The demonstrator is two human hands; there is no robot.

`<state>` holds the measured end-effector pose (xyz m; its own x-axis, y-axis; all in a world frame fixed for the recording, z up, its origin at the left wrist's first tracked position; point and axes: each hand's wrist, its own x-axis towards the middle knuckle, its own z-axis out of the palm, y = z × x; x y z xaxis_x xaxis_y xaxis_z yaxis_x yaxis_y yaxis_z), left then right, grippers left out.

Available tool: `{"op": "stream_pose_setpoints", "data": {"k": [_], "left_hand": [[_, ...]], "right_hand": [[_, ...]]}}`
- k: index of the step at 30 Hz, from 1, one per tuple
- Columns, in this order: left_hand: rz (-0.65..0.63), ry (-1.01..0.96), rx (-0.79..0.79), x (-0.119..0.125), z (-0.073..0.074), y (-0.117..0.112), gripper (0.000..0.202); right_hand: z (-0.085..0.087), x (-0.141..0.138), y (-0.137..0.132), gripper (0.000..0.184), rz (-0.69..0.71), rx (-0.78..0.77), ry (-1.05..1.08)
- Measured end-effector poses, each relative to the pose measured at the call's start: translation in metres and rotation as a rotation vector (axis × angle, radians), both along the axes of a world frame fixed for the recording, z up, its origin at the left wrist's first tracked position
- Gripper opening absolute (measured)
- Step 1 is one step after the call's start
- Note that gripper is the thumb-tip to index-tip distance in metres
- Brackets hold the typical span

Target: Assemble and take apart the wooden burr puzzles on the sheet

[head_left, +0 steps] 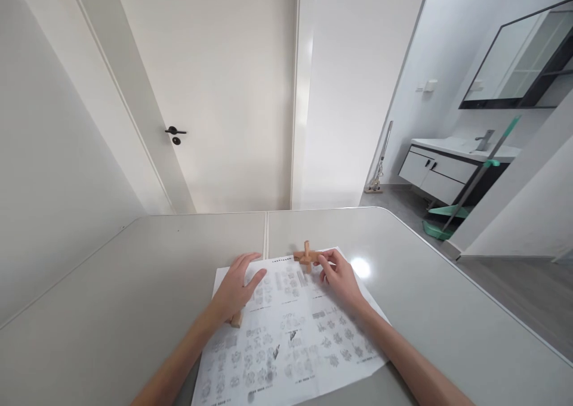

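Note:
A printed sheet (pixel 308 358) with rows of small grey diagrams lies on the table. At its top edge stand a few interlocked wooden puzzle pieces (pixel 307 258), joined in a cross shape. My right hand (pixel 342 277) pinches the right end of this cross between thumb and fingers. My left hand (pixel 237 283) rests over the sheet's upper left, its thumb and fingers apart and holding nothing. Beside my left wrist a loose wooden piece (pixel 236 320) lies on the paper, partly hidden by the wrist.
The light grey table (pixel 134 310) has a seam (pixel 267 233) running away from me. Beyond it is a white door (pixel 215 95) with a black handle (pixel 175 131). To the right stand a washbasin cabinet (pixel 439 170), a green broom and dustpan (pixel 441 230), and a mop (pixel 380 161).

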<state>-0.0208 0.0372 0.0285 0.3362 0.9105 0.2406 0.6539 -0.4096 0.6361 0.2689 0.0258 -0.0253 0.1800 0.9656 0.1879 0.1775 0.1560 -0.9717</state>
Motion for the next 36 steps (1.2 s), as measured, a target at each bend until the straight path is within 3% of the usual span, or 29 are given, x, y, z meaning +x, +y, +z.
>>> {"op": "stream_pose_setpoints", "data": {"k": [8, 17, 22, 29, 36], "left_hand": [[0.064, -0.026, 0.018, -0.010, 0.003, 0.009, 0.041], [0.208, -0.055, 0.042, -0.039, -0.017, 0.039, 0.037], [0.258, -0.077, -0.002, -0.050, -0.020, 0.046, 0.037], [0.205, -0.099, -0.067, -0.044, -0.014, 0.040, 0.037], [0.037, -0.082, -0.122, -0.037, -0.014, 0.035, 0.034]], "right_hand": [[-0.004, 0.026, 0.010, 0.037, -0.196, -0.022, -0.165], [-0.008, 0.042, 0.016, 0.035, -0.378, -0.064, -0.377], [-0.007, 0.045, 0.016, 0.032, -0.414, -0.091, -0.433], [-0.009, 0.048, 0.019, 0.032, -0.418, -0.126, -0.374], [-0.010, 0.050, 0.020, 0.032, -0.422, -0.135, -0.339]]}}
